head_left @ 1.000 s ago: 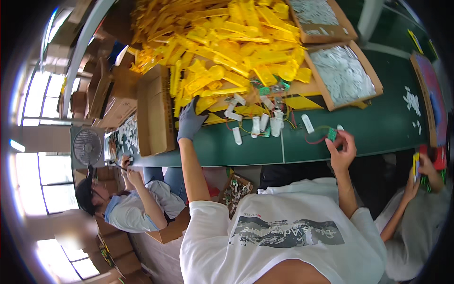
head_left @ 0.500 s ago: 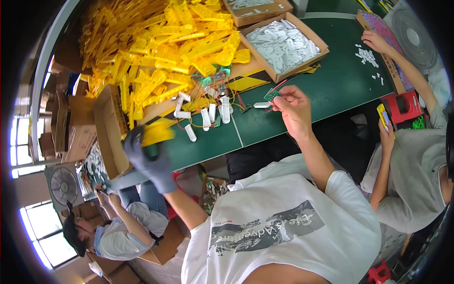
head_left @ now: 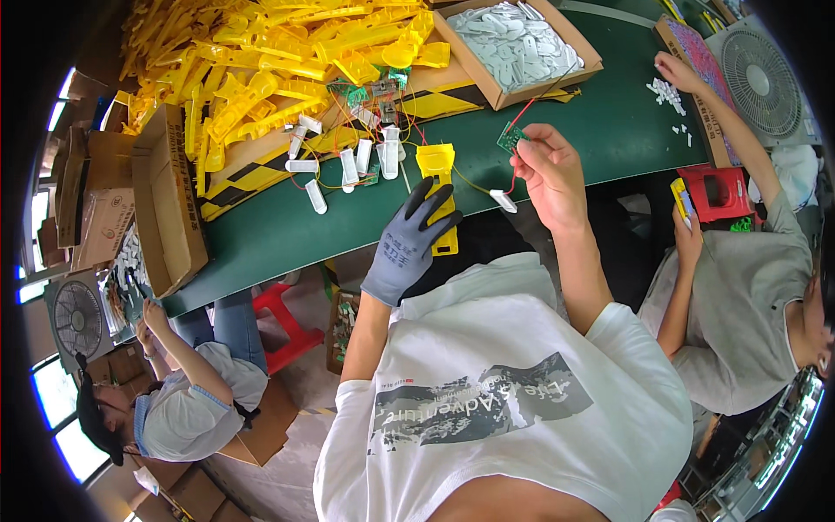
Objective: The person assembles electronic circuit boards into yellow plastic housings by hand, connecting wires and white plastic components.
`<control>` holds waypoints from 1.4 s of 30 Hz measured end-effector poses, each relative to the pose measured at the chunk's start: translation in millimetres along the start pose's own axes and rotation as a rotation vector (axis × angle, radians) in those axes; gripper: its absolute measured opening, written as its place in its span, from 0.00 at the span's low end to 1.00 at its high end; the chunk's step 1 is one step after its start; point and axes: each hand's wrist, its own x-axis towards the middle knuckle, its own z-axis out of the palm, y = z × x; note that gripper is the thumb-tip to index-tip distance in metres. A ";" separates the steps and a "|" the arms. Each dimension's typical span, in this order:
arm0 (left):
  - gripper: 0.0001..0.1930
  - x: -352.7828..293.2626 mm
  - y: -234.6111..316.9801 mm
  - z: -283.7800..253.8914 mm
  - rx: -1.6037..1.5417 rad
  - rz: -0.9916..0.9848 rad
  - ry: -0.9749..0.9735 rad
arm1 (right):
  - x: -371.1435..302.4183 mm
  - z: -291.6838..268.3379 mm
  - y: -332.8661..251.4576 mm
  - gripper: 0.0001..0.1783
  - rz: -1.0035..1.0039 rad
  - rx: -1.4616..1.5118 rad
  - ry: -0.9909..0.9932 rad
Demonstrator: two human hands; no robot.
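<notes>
My left hand (head_left: 407, 245), in a grey and black work glove, grips a yellow plastic housing (head_left: 437, 165) over the front edge of the bench. Bare, my right hand (head_left: 551, 177) pinches a small green circuit board (head_left: 511, 137) between thumb and fingertips. Red and yellow wires run from the board, and a white plastic piece (head_left: 503, 201) dangles from them below it. To the left of the housing lies a tangle of wired boards (head_left: 383, 109) with several white plastic pieces (head_left: 350, 167).
Yellow housings (head_left: 261, 65) are heaped at the back left, beside an open cardboard box (head_left: 165, 204). A carton of white parts (head_left: 513, 48) sits behind my right hand. Co-workers sit at both sides; the right one holds a yellow device (head_left: 683, 198). A red stool (head_left: 283, 326) stands below the bench.
My left hand has swung right with the yellow housing, from near the cardboard box to beside my right hand. My right hand still holds the board; the wired white piece now hangs lower.
</notes>
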 end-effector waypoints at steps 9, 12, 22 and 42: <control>0.23 -6.6 -0.4 14.9 -0.037 -0.226 0.306 | -47.5 42.3 -27.6 0.16 -0.447 0.120 -0.150; 0.21 6.3 -1.6 33.6 0.106 -0.200 0.392 | -63.2 69.4 -27.4 0.18 -0.463 0.081 -0.489; 0.23 3.5 -1.3 49.9 0.199 -0.203 0.595 | -148.2 236.7 67.2 0.12 -0.086 -0.536 -1.395; 0.30 -24.8 -16.9 37.3 0.112 -0.291 0.675 | -246.8 279.7 335.1 0.17 -0.224 -1.100 -1.819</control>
